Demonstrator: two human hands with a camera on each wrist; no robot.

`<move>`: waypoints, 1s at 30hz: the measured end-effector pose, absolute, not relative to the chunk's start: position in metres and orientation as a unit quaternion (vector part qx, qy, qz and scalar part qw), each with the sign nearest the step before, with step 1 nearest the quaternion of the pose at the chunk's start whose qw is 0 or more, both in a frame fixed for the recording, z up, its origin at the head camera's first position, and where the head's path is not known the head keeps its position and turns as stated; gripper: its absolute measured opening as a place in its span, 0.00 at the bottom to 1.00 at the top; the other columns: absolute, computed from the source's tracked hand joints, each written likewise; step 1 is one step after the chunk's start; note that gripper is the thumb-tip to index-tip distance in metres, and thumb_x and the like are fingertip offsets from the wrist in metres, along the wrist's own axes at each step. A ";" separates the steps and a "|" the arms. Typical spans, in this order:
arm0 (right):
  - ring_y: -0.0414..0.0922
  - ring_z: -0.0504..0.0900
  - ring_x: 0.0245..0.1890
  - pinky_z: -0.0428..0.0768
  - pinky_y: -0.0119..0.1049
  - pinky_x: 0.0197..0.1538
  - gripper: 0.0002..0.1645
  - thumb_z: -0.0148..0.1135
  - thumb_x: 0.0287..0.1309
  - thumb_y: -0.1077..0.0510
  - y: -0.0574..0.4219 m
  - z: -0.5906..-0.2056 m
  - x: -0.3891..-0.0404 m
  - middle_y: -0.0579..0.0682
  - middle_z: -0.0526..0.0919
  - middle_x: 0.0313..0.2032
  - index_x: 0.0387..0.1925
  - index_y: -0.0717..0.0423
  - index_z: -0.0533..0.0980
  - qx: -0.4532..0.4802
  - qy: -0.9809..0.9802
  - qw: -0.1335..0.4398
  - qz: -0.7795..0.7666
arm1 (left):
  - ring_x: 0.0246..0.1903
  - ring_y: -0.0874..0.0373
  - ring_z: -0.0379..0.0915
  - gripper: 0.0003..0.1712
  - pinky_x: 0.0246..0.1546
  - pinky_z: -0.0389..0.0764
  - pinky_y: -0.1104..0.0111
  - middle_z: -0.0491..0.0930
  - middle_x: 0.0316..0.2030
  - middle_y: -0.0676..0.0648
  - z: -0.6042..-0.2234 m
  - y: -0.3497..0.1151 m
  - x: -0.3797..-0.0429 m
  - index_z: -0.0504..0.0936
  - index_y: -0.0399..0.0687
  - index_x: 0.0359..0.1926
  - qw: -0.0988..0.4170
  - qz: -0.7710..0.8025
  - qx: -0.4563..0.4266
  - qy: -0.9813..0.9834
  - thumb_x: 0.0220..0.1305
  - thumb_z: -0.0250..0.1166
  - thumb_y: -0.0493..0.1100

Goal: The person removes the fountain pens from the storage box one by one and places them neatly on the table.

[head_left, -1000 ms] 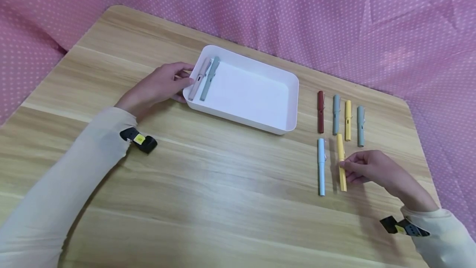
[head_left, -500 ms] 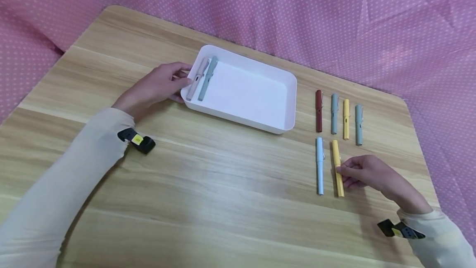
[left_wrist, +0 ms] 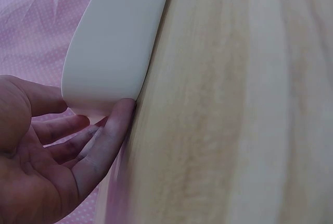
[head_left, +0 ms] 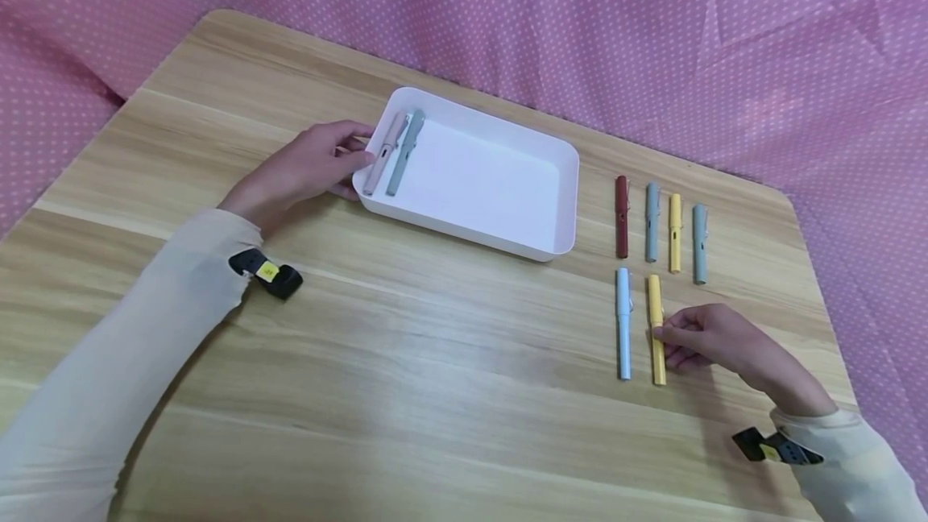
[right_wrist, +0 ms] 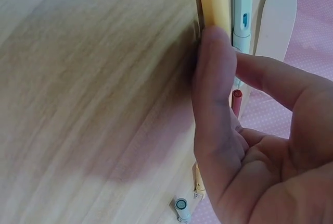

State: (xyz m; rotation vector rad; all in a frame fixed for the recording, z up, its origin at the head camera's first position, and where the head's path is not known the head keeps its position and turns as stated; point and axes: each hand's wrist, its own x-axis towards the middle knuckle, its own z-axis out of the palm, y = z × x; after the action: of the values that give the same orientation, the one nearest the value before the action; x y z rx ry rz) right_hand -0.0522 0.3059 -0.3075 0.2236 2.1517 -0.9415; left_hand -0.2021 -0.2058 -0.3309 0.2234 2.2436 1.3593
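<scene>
My right hand (head_left: 706, 338) pinches a yellow fountain pen (head_left: 656, 300) between thumb and fingertips, low over the table at the right. Just left of that pen lies a light blue fountain pen (head_left: 623, 321), roughly parallel to it. In the right wrist view the yellow pen (right_wrist: 214, 0) runs up from the fingertips. At the left end of a white tray (head_left: 471, 236), my left hand (head_left: 315, 158) holds the wall, thumb at the rim and fingers against the outside. The tray wall (left_wrist: 114, 41) shows close up in the left wrist view. Inside lie a pale pink pen (head_left: 384, 153) and a grey-green pen (head_left: 406, 153).
Behind the right hand is a row of capped pens: dark red (head_left: 622, 217), grey-blue (head_left: 652, 222), yellow (head_left: 675, 234) and grey-green (head_left: 699, 244). All stand on a wooden table (head_left: 435, 393). A pink dotted cloth (head_left: 507, 14) hangs along its far edge.
My right hand has brought the yellow pen slightly nearer the front edge and left, lining it up beside the light blue pen. The left hand stays at the tray.
</scene>
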 end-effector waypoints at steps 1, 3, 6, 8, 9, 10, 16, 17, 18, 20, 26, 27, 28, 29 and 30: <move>0.44 0.82 0.29 0.86 0.39 0.35 0.19 0.59 0.64 0.53 0.306 -0.308 -0.052 0.53 0.82 0.29 0.38 0.70 0.75 0.091 0.844 0.382 -0.367 | 0.52 0.48 0.70 0.31 0.43 0.83 0.66 0.65 0.59 0.40 -0.331 -0.206 -0.202 0.53 0.48 0.73 0.252 0.499 0.081 0.825 0.73 0.50 0.45; 0.44 0.82 0.29 0.86 0.39 0.35 0.19 0.59 0.63 0.53 0.305 -0.308 -0.053 0.53 0.82 0.28 0.39 0.70 0.75 0.098 0.843 0.382 -0.365 | 0.52 0.48 0.70 0.31 0.43 0.83 0.66 0.65 0.60 0.41 -0.331 -0.206 -0.203 0.53 0.49 0.73 0.253 0.496 0.078 0.827 0.73 0.49 0.45; 0.44 0.82 0.29 0.86 0.39 0.34 0.20 0.59 0.64 0.52 0.305 -0.309 -0.053 0.52 0.82 0.27 0.37 0.69 0.76 0.102 0.845 0.383 -0.358 | 0.52 0.49 0.70 0.31 0.43 0.83 0.66 0.64 0.59 0.41 -0.330 -0.205 -0.203 0.53 0.49 0.73 0.252 0.496 0.074 0.827 0.73 0.49 0.46; 0.44 0.82 0.28 0.86 0.39 0.34 0.20 0.58 0.64 0.51 0.305 -0.308 -0.052 0.53 0.82 0.27 0.36 0.69 0.76 0.100 0.845 0.384 -0.358 | 0.52 0.48 0.70 0.31 0.43 0.83 0.66 0.64 0.59 0.41 -0.330 -0.205 -0.203 0.53 0.49 0.73 0.252 0.496 0.074 0.828 0.73 0.49 0.46; 0.44 0.82 0.28 0.86 0.39 0.34 0.21 0.58 0.64 0.50 0.305 -0.308 -0.052 0.53 0.81 0.27 0.35 0.68 0.76 0.099 0.846 0.384 -0.357 | 0.52 0.48 0.70 0.31 0.43 0.83 0.66 0.64 0.59 0.41 -0.331 -0.205 -0.203 0.53 0.48 0.73 0.251 0.496 0.074 0.828 0.73 0.49 0.46; 0.44 0.82 0.28 0.86 0.39 0.34 0.21 0.58 0.64 0.50 0.305 -0.308 -0.052 0.52 0.81 0.27 0.35 0.68 0.77 0.096 0.847 0.384 -0.356 | 0.52 0.48 0.70 0.31 0.43 0.83 0.66 0.64 0.59 0.41 -0.331 -0.205 -0.203 0.53 0.48 0.73 0.251 0.496 0.076 0.828 0.73 0.49 0.45; 0.45 0.82 0.28 0.86 0.40 0.35 0.22 0.58 0.64 0.48 0.305 -0.306 -0.051 0.54 0.81 0.27 0.34 0.68 0.76 0.096 0.843 0.384 -0.364 | 0.52 0.48 0.70 0.30 0.42 0.84 0.66 0.65 0.59 0.40 -0.332 -0.206 -0.204 0.53 0.47 0.72 0.249 0.502 0.079 0.825 0.73 0.49 0.44; 0.45 0.82 0.28 0.86 0.40 0.35 0.23 0.58 0.64 0.48 0.306 -0.306 -0.051 0.54 0.81 0.27 0.34 0.68 0.76 0.098 0.842 0.384 -0.366 | 0.52 0.48 0.70 0.30 0.42 0.84 0.66 0.65 0.59 0.40 -0.332 -0.206 -0.204 0.53 0.46 0.72 0.248 0.503 0.079 0.824 0.73 0.49 0.44; 0.45 0.82 0.28 0.86 0.40 0.35 0.23 0.58 0.64 0.48 0.306 -0.306 -0.051 0.54 0.81 0.27 0.34 0.68 0.76 0.098 0.842 0.384 -0.366 | 0.52 0.48 0.70 0.30 0.42 0.84 0.66 0.65 0.59 0.40 -0.332 -0.206 -0.203 0.54 0.46 0.72 0.248 0.505 0.079 0.823 0.73 0.49 0.44; 0.46 0.82 0.29 0.86 0.40 0.35 0.24 0.58 0.64 0.47 0.306 -0.305 -0.051 0.54 0.81 0.27 0.34 0.68 0.76 0.099 0.843 0.384 -0.365 | 0.52 0.48 0.70 0.30 0.42 0.84 0.66 0.65 0.58 0.40 -0.332 -0.206 -0.203 0.54 0.46 0.72 0.248 0.505 0.080 0.823 0.73 0.49 0.44; 0.49 0.83 0.32 0.86 0.41 0.37 0.27 0.54 0.66 0.46 0.312 -0.299 -0.050 0.57 0.82 0.31 0.37 0.70 0.77 0.090 0.848 0.378 -0.361 | 0.52 0.48 0.70 0.30 0.42 0.84 0.66 0.65 0.59 0.40 -0.332 -0.206 -0.204 0.53 0.47 0.73 0.249 0.499 0.081 0.826 0.73 0.49 0.44; 0.49 0.83 0.33 0.86 0.41 0.37 0.27 0.53 0.67 0.46 0.314 -0.297 -0.050 0.57 0.82 0.32 0.38 0.71 0.76 0.086 0.850 0.375 -0.361 | 0.52 0.48 0.70 0.30 0.42 0.84 0.66 0.65 0.59 0.40 -0.332 -0.206 -0.204 0.53 0.47 0.73 0.249 0.498 0.081 0.826 0.73 0.49 0.45; 0.49 0.83 0.33 0.85 0.41 0.38 0.27 0.52 0.68 0.47 0.316 -0.295 -0.050 0.58 0.82 0.33 0.39 0.71 0.76 0.083 0.851 0.371 -0.362 | 0.52 0.48 0.70 0.30 0.42 0.84 0.66 0.65 0.59 0.40 -0.332 -0.206 -0.204 0.53 0.47 0.73 0.249 0.499 0.081 0.826 0.73 0.49 0.44; 0.49 0.83 0.33 0.85 0.41 0.38 0.27 0.52 0.68 0.47 0.317 -0.293 -0.050 0.58 0.82 0.34 0.40 0.72 0.76 0.081 0.853 0.366 -0.363 | 0.52 0.48 0.70 0.30 0.42 0.84 0.66 0.65 0.59 0.40 -0.332 -0.205 -0.204 0.53 0.47 0.73 0.248 0.499 0.081 0.826 0.73 0.49 0.44; 0.49 0.83 0.34 0.85 0.42 0.38 0.27 0.52 0.68 0.47 0.319 -0.291 -0.051 0.59 0.82 0.35 0.42 0.72 0.75 0.079 0.855 0.360 -0.365 | 0.52 0.48 0.70 0.30 0.42 0.84 0.66 0.65 0.59 0.40 -0.332 -0.205 -0.204 0.53 0.47 0.72 0.248 0.499 0.081 0.827 0.73 0.49 0.44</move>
State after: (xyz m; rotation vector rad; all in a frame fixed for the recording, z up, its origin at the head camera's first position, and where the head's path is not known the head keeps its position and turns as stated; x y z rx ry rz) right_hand -0.0508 0.3189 -0.2915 0.2049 2.2041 -0.9403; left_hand -0.2042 -0.2052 -0.3318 0.2197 2.2532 1.3606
